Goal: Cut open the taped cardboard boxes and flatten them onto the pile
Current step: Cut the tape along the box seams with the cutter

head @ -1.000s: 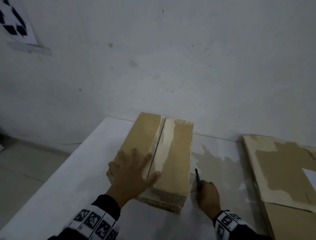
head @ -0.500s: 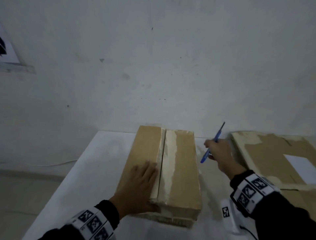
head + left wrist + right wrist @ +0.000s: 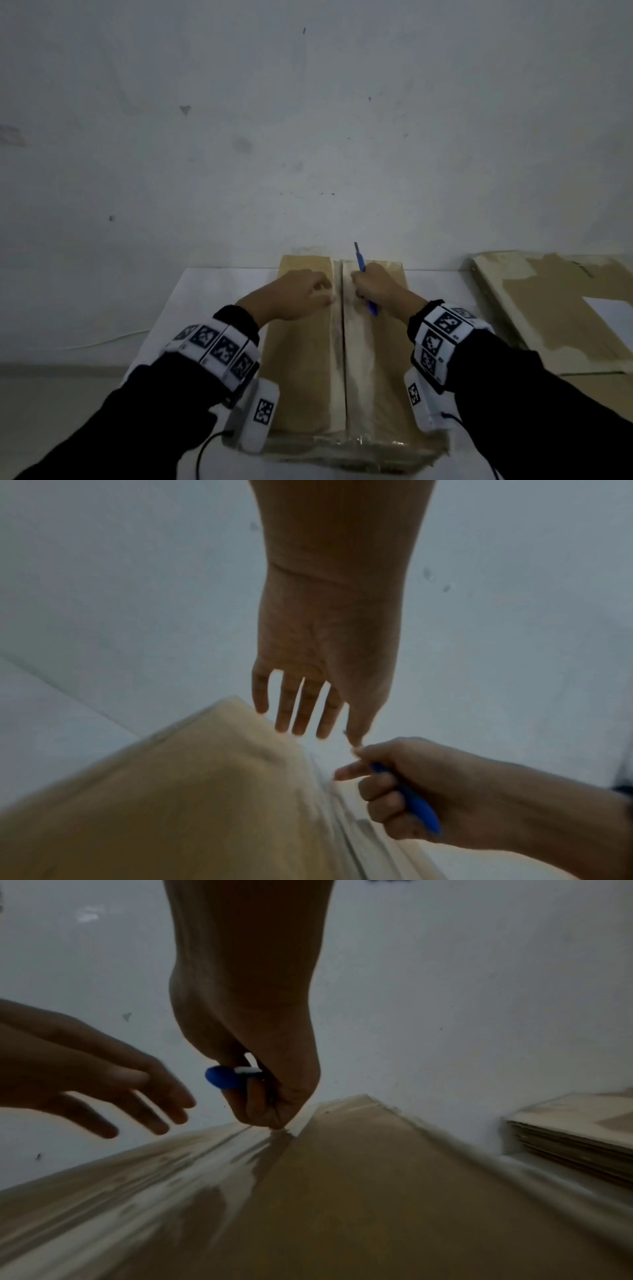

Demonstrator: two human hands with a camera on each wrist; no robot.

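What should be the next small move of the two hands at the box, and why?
Probably pull the two top flaps apart. Both hands sit at the far end of the centre seam of the cardboard box, the left hand open on the left flap, the right hand on the right flap with the blue cutter in its grip, blade pointing up and away.

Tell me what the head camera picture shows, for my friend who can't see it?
Two hands rest on top of a brown cardboard box on a white table. The right hand holds a blue cutter by the middle seam; the left hand lies beside it. Flat cardboard sits at the right.
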